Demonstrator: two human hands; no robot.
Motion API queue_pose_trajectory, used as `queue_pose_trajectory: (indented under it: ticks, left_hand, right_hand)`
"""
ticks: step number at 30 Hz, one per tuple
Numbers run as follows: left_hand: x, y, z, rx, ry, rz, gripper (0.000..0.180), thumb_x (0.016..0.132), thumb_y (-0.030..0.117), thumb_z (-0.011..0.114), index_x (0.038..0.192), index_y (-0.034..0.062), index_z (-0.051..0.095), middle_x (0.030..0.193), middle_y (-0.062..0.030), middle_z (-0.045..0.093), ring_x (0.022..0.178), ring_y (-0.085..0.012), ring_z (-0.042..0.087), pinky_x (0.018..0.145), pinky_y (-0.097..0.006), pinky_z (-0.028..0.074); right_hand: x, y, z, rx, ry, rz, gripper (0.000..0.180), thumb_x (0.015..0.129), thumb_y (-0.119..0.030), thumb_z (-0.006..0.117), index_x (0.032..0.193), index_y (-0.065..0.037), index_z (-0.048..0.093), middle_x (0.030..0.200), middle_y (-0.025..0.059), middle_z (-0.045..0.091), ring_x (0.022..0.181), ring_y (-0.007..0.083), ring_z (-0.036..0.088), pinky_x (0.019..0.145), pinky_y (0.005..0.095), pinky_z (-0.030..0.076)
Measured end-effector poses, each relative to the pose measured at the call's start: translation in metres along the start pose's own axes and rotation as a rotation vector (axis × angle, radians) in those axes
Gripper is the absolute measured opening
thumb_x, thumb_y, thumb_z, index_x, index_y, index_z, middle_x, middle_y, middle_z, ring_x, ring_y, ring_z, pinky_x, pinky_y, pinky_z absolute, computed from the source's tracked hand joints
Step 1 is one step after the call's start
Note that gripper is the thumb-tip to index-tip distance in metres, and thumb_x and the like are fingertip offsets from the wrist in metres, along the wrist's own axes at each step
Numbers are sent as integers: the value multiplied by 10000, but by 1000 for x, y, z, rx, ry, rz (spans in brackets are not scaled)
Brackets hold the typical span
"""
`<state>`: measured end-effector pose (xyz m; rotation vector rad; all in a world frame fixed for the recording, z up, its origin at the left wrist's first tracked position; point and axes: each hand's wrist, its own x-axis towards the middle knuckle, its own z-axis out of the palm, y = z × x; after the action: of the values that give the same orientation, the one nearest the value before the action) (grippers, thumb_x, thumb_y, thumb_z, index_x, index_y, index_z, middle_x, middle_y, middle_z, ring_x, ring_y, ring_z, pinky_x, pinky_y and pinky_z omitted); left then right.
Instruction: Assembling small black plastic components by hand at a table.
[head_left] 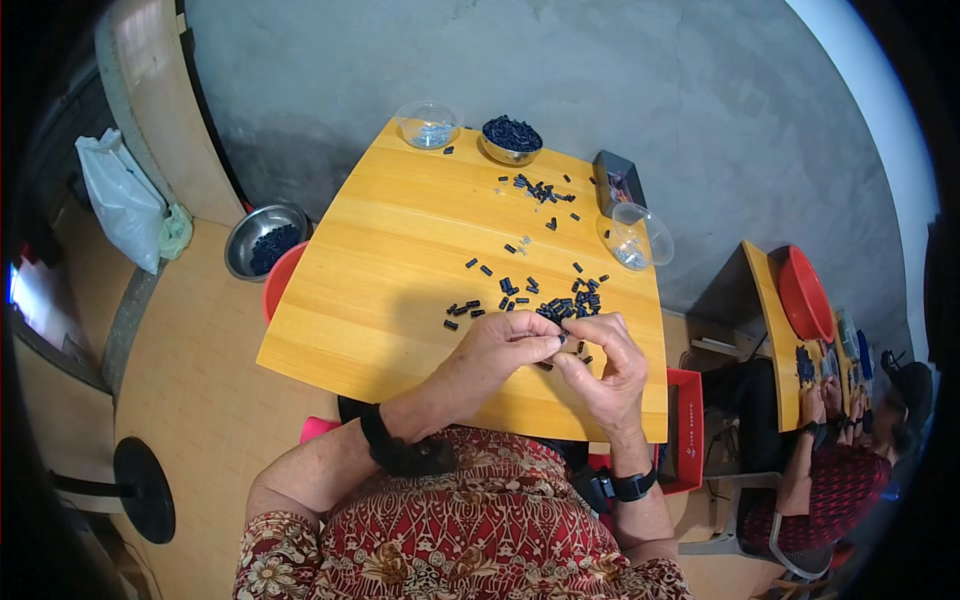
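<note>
- Currently, the left hand (500,345) and the right hand (605,365) meet over the near edge of the yellow wooden table (380,290), fingertips pressed together around one small dark part (563,339).
- Left hand state: fingers curled, thumb and forefinger pinched on the part. Right hand state: likewise closed in a pinch on the same part from the opposite side. Whether a second, smaller piece sits between the fingertips cannot be told.
- Progress, as a judgement: the work appears to be mid-run. A loose pile of dark parts (575,300) lies just beyond the hands, and a second scatter (540,188) lies near the far edge; both look unprocessed.
- Container count on the table: one metal bowl (511,138) heaped with dark parts, two clear plastic bowls, one upright (428,125) at the far edge and one tipped on its side (635,238) at the right, and one small dark box (618,182).
- Loose parts count: too many and too small for an exact figure; several dozen at least.
- Off-table: one larger metal bowl (265,240) holding dark parts stands on the floor at the left.
- One other person (850,460) works at a separate table at the right.
</note>
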<state>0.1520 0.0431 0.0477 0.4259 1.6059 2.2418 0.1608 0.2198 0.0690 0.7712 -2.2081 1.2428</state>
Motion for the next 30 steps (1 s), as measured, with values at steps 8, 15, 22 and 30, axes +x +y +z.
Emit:
queue_pose_trajectory:
  ticks: [8,15,22,30]
  left_hand:
    - [0,-4,-2,-15,10,4,226,924,201,600,989,-4,671,940,-29,659,899,-82,575,830,-244,439]
    - [0,-1,-4,-39,-7,-82,246,934,218,587,1005,2,682,935,-11,658,892,-61,565,808,-227,435]
    - [1,-1,-5,-18,10,-22,226,928,203,596,987,2,682,934,-24,668,895,-81,581,838,-246,443]
    - [2,-3,-2,-18,-4,7,176,927,153,590,948,4,680,908,-38,681,887,-90,610,844,-260,464]
  right_hand:
    - [-1,0,4,-246,-10,-143,348,655,-36,813,958,-15,642,861,107,645,795,274,596,708,364,477]
    - [-2,2,2,-215,15,-93,337,653,-49,822,942,-11,652,846,108,653,795,268,601,696,360,484]
    - [-1,-1,2,-231,-13,-85,365,655,-40,815,984,-4,659,891,117,663,831,276,607,737,360,490]
    - [-2,1,-3,35,-13,138,123,787,-10,683,907,10,665,858,121,660,818,238,612,748,332,478]
